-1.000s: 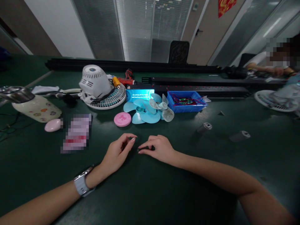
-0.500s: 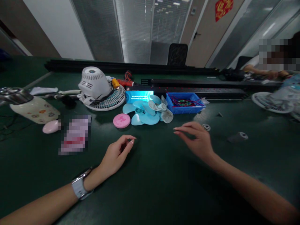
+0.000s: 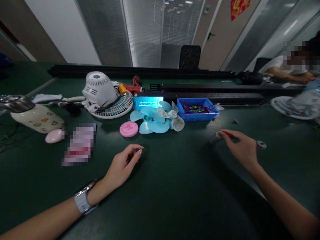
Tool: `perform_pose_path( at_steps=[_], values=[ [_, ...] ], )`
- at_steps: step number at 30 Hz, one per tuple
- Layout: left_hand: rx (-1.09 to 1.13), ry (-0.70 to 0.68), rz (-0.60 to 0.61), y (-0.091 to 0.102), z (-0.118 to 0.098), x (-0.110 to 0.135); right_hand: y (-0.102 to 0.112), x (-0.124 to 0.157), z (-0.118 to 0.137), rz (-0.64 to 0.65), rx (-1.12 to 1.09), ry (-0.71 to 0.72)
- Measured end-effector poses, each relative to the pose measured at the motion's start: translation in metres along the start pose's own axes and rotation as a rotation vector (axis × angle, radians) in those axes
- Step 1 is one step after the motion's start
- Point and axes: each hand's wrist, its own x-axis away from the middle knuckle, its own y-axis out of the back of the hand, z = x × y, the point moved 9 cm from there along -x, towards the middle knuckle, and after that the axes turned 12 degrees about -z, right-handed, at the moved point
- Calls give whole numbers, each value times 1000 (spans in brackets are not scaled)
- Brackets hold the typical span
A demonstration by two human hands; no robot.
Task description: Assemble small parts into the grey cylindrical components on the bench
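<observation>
Head view: see R hand [image 3: 240, 146] at end of grey cyl [image 3: 214, 138], w/ thumb & index tips right at its rim; can't tell if gripping or just touching. Find that cyl just past those tips, on their L side. Behind R hand, see 2nd cyl [image 3: 262, 144], partly hidden. See L hand [image 3: 123, 164] loosely curled w/ thumb & index slightly parted, well apart from the 2 cyls, nearer pink disc [image 3: 128, 129]

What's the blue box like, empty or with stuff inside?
Stuff inside: coloured wires show in the open top of the blue box. How deep they go, I can't tell.
</observation>
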Motion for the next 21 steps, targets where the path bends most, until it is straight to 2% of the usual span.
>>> perform_pose_path(
  at_steps=[5, 15, 18, 21],
  values=[
    [0, 2, 15, -2, 0, -1, 3, 5, -11, -38, -40, -40],
    [-8, 8, 20, -4, 3, 0, 2, 6, 1, 16, -80, 61],
    [-15, 1, 15, -3, 1, 0, 0, 10, -2, 10, -108, 33],
    [-21, -9, 14, -3, 0, -1, -10, 16, -16, 69, -132, -64]
  ],
)
